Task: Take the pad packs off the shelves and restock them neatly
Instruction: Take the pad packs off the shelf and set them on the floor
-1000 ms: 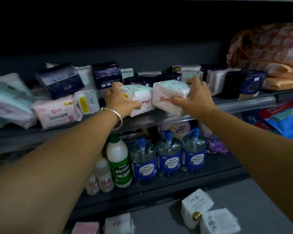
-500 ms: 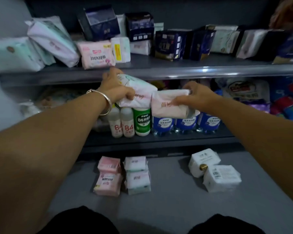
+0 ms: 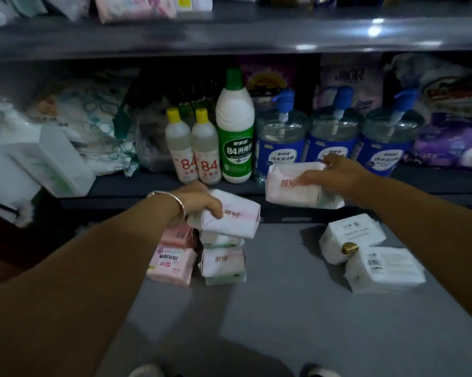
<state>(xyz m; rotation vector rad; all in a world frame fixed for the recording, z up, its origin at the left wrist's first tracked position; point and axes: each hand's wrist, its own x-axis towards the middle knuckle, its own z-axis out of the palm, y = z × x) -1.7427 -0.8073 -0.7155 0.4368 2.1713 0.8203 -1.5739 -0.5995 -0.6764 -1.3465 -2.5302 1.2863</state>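
Lying on grey floor (image 3: pixel 283 308), pad packs (image 3: pixel 224 263), dim shelves (image 3: pixel 229 36)

A dim room. A grey floor (image 3: pixel 297 308) fills the near part of the scene. Beyond it stands dark metal shelving: an upper shelf (image 3: pixel 229 36) runs across the top, its front edge catching bright spots of light at the right, and a lower shelf (image 3: pixel 147 183) sits just above the floor.

Green-capped disinfectant bottle (image 3: pixel 236 131) beside two yellow-capped bottles (image 3: pixel 194 148); blue pump bottles (image 3: pixel 335 137) right.
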